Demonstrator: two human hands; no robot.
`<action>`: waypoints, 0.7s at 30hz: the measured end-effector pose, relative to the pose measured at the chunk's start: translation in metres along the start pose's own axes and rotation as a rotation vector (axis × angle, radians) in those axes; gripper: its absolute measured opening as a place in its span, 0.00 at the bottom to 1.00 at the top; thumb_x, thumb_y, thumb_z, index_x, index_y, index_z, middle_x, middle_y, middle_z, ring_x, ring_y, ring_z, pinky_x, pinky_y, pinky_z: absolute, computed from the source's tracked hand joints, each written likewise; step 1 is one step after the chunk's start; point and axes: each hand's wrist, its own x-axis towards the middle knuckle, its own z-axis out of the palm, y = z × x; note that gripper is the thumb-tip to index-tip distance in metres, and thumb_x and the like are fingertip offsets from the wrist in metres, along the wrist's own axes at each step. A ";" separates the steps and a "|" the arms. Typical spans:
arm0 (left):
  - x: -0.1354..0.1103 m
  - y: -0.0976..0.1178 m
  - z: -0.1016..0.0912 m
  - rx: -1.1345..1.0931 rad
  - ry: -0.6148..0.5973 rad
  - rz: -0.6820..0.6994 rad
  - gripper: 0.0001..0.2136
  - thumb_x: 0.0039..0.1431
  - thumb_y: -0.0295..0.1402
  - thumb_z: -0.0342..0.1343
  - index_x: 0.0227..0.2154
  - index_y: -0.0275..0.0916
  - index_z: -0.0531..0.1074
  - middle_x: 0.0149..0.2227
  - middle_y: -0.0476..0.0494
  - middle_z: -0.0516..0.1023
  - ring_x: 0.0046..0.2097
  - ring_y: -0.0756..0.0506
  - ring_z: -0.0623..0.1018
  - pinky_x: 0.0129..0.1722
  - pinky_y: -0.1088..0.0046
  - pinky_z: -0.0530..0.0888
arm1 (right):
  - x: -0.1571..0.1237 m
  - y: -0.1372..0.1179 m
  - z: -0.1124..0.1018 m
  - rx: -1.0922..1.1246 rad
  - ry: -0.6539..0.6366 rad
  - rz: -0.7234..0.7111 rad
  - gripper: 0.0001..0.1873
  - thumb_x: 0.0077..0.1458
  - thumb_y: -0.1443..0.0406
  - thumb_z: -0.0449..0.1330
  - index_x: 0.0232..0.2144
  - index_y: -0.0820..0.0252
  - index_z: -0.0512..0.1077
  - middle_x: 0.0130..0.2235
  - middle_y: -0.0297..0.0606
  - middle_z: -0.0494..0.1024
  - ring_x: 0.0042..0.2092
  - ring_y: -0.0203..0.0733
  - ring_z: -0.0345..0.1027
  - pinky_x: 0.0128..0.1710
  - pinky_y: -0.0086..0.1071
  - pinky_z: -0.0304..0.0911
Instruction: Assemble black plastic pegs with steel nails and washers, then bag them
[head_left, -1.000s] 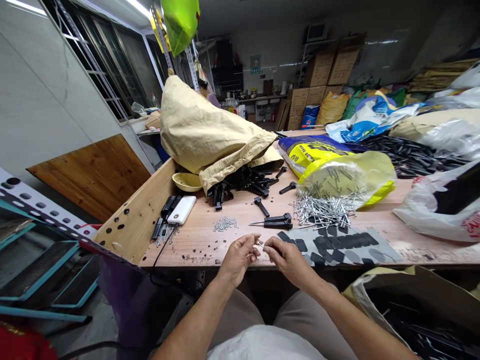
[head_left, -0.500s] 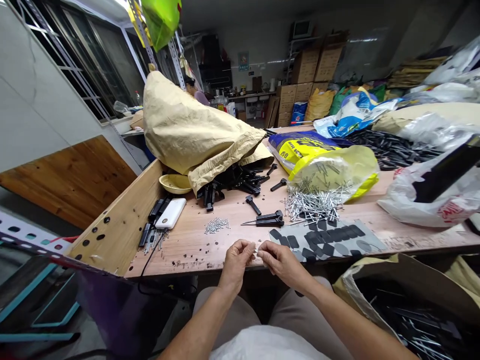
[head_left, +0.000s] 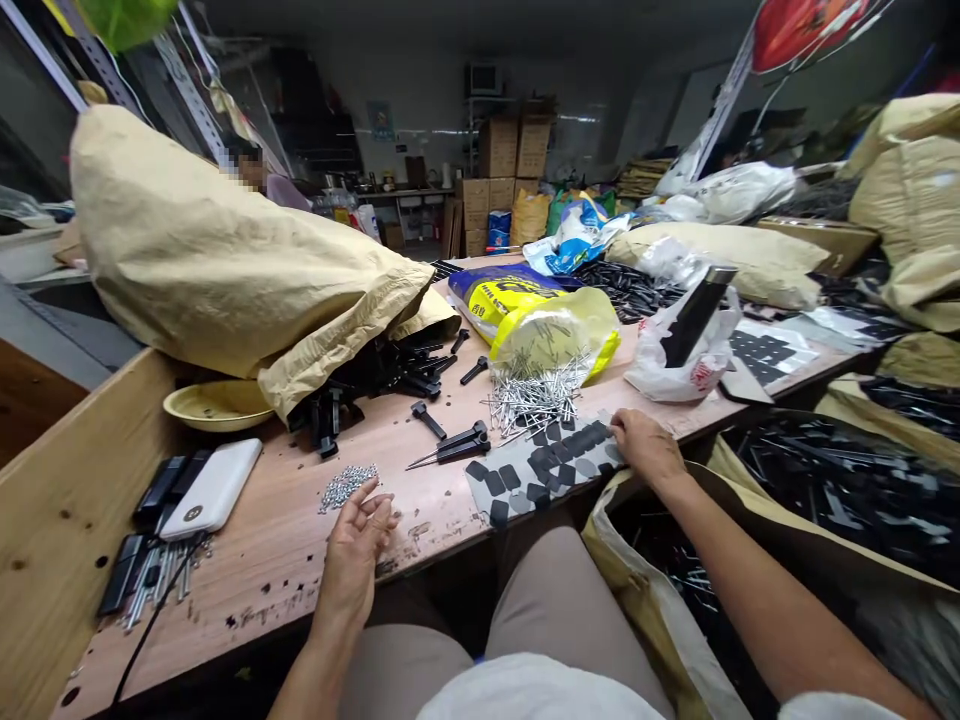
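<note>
My left hand (head_left: 360, 540) hovers at the table's front edge, palm inward with loosely curved fingers spread and nothing visible in them. Its fingertips are nearest a small pile of tiny silver screws or nuts (head_left: 349, 487). My right hand (head_left: 651, 448) is at the right end of a grey sheet (head_left: 480, 490) bearing several black stick-on pads (head_left: 544, 460). Its fingers are bent and closed at the sheet's edge; what they pinch is hidden. Between the hands lie pointed tools with black handles (head_left: 461, 443) and a black plastic part (head_left: 429, 420).
Long silver pins (head_left: 532, 400) spill from a yellow bag (head_left: 555, 320). A large tan sack (head_left: 225, 250) with black parts leans at the left, near a yellow bowl (head_left: 217, 403) and a white power bank (head_left: 214, 490). Open sacks (head_left: 847, 490) of black parts stand at the right.
My hands, together at the table edge before, have parted: the left toward the small metal pile, the right to the sheet's right end. The view has turned right.
</note>
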 end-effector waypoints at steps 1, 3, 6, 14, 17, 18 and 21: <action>0.000 -0.002 0.000 0.002 0.000 0.002 0.28 0.42 0.39 0.69 0.48 0.44 0.71 0.39 0.49 0.75 0.29 0.54 0.72 0.24 0.83 0.68 | -0.007 -0.004 0.001 0.002 -0.001 -0.002 0.06 0.57 0.68 0.55 0.31 0.61 0.71 0.36 0.45 0.74 0.35 0.43 0.67 0.34 0.34 0.57; 0.000 -0.005 0.001 0.001 -0.001 0.016 0.28 0.41 0.38 0.69 0.48 0.43 0.71 0.38 0.49 0.76 0.29 0.54 0.72 0.23 0.83 0.68 | -0.030 -0.026 0.012 0.025 -0.038 -0.052 0.05 0.57 0.68 0.55 0.29 0.60 0.71 0.34 0.43 0.74 0.33 0.41 0.66 0.33 0.32 0.58; -0.001 -0.007 0.001 -0.017 0.007 0.034 0.28 0.39 0.38 0.70 0.47 0.42 0.71 0.36 0.49 0.76 0.28 0.54 0.73 0.22 0.84 0.66 | -0.075 -0.076 0.040 0.231 -0.236 -0.235 0.06 0.56 0.63 0.59 0.28 0.58 0.70 0.28 0.34 0.73 0.30 0.36 0.65 0.30 0.27 0.59; -0.006 -0.003 -0.033 0.021 0.075 0.158 0.23 0.41 0.37 0.68 0.42 0.37 0.74 0.32 0.50 0.75 0.26 0.54 0.70 0.23 0.81 0.64 | -0.115 -0.125 0.048 1.036 -0.785 -0.173 0.20 0.50 0.48 0.61 0.26 0.58 0.64 0.20 0.23 0.58 0.17 0.27 0.47 0.14 0.24 0.45; 0.001 -0.004 -0.046 0.106 0.102 0.214 0.19 0.43 0.38 0.66 0.40 0.36 0.75 0.30 0.50 0.75 0.27 0.52 0.70 0.25 0.79 0.65 | -0.109 -0.104 0.037 0.948 -0.734 -0.201 0.20 0.52 0.47 0.59 0.27 0.58 0.65 0.20 0.24 0.58 0.19 0.29 0.49 0.16 0.24 0.48; 0.005 -0.005 -0.050 0.158 0.116 0.240 0.17 0.45 0.37 0.65 0.38 0.36 0.76 0.29 0.49 0.75 0.28 0.51 0.71 0.27 0.78 0.66 | -0.107 -0.092 0.033 0.892 -0.683 -0.217 0.20 0.52 0.47 0.59 0.26 0.58 0.66 0.21 0.25 0.60 0.20 0.30 0.51 0.17 0.25 0.50; 0.017 -0.005 -0.058 0.457 0.177 0.374 0.09 0.49 0.33 0.60 0.34 0.38 0.78 0.30 0.46 0.77 0.32 0.47 0.73 0.34 0.72 0.69 | -0.101 -0.043 0.012 0.657 -0.457 -0.269 0.19 0.52 0.48 0.58 0.24 0.57 0.69 0.23 0.31 0.68 0.25 0.36 0.60 0.23 0.29 0.58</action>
